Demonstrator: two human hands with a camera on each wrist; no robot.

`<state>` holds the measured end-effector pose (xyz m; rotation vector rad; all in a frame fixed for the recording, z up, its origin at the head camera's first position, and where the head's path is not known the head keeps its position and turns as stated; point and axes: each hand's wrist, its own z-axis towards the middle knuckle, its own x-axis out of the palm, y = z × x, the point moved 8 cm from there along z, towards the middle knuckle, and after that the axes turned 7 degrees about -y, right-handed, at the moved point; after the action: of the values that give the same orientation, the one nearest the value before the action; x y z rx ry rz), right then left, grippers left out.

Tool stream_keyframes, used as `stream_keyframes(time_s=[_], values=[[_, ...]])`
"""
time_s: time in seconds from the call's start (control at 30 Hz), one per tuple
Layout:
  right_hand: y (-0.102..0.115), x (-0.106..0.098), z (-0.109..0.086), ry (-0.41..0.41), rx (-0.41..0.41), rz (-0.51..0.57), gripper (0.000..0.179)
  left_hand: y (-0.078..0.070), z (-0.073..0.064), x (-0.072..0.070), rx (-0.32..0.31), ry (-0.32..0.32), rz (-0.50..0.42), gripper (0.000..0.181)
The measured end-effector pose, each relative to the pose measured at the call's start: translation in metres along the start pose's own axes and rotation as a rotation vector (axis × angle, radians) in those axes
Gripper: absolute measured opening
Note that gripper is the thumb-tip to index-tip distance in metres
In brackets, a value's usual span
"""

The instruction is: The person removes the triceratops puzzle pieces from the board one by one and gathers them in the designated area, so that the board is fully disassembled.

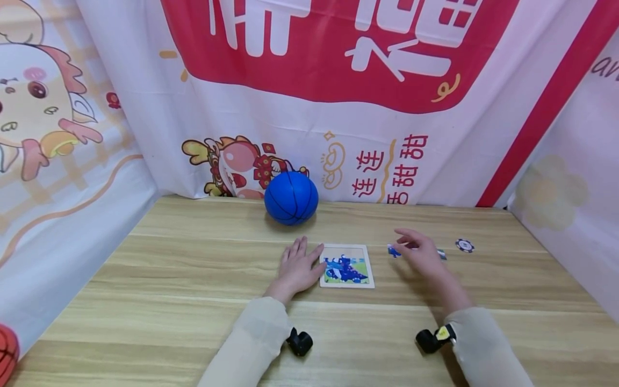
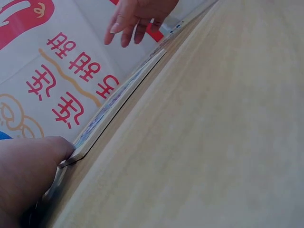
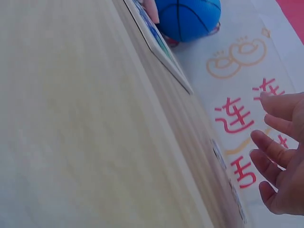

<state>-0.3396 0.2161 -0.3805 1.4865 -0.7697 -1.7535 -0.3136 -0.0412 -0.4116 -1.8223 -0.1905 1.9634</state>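
A small white-framed jigsaw puzzle [image 1: 345, 267] with a blue cartoon picture lies flat on the table. My left hand [image 1: 299, 267] rests at its left side, fingers stretched out on the tabletop; in the left wrist view the thumb [image 2: 57, 148] touches the frame's edge. Right of the puzzle, my right hand [image 1: 422, 257] hovers over loose pieces, its fingers spread and loosely bent. Seen from the right wrist, that hand [image 3: 285, 152] holds nothing and is raised off the table. One blue piece [image 1: 394, 251] shows by its fingertips, and a greenish piece [image 1: 441, 253] shows beyond the hand, partly covered by it.
A blue ball [image 1: 291, 198] sits at the back of the wooden table [image 1: 193, 279], against the printed cloth [image 1: 251, 113]. Farther right lies a round dark-and-white chip [image 1: 465, 245]. Part of an orange-red ball [image 1: 7, 349] shows at the lower left.
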Motion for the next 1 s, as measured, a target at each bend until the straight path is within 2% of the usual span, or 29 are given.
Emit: stream_keyframes(time_s=[0.13, 0.27, 0.37, 0.53, 0.73, 1.0], values=[[0.010, 0.013, -0.006, 0.037, -0.003, -0.007, 0.043, -0.003, -0.001, -0.001, 0.017, -0.024, -0.034, 0.051], [0.017, 0.031, -0.013, 0.096, -0.011, 0.011, 0.040, -0.016, -0.003, 0.000, 0.089, -0.029, -0.037, 0.053], [0.021, 0.043, -0.016, 0.130, -0.027, 0.022, 0.038, -0.029, -0.005, 0.003, 0.145, 0.000, -0.026, 0.056], [0.024, 0.057, -0.020, 0.163, -0.055, 0.008, 0.036, -0.043, -0.011, 0.011, 0.194, 0.074, -0.005, 0.061], [0.026, 0.064, -0.024, 0.175, -0.103, -0.033, 0.035, -0.048, -0.016, 0.018, 0.212, 0.125, 0.019, 0.062], [0.026, 0.066, -0.026, 0.165, -0.148, -0.124, 0.036, -0.048, -0.016, 0.022, 0.208, 0.129, 0.055, 0.062]])
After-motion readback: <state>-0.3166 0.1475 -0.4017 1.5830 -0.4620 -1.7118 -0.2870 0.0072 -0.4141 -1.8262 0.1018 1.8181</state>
